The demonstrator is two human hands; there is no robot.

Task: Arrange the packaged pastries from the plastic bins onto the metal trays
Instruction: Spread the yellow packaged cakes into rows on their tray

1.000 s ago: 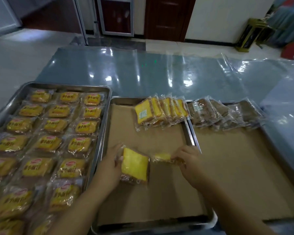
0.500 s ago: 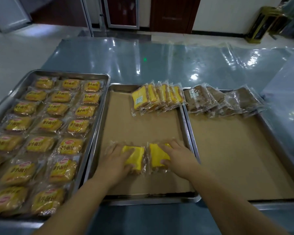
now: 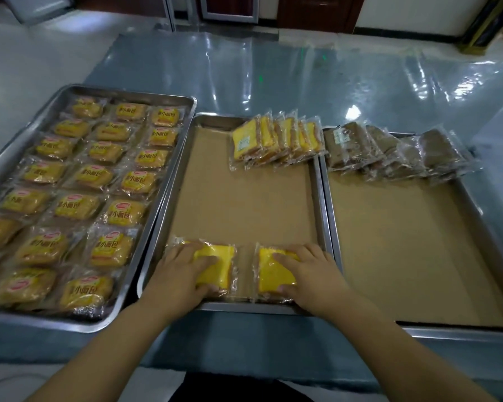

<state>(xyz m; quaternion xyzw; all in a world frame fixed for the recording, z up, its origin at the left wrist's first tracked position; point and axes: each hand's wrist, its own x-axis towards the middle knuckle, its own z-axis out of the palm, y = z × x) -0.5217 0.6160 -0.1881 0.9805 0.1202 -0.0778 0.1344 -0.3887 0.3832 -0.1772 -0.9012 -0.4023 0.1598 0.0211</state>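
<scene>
**Two packs to square up**

Head view: left hand (image 3: 180,274) and right hand (image 3: 314,274) lie with fingers flat, unclenched, each pressing a yellow pack (image 3: 219,264) at the middle tray's (image 3: 244,308) near edge. Nudge both flush to the rim, gap even.

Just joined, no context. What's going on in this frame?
A person is laying wrapped yellow pastries into the middle tray, which is lined with brown paper. The left hand rests on one packet and the right hand on another. Both packets lie flat, side by side at the near edge. A leaning row of yellow packets fills the far end. The right tray holds only a far row of brown packets. The left tray is full.
</scene>
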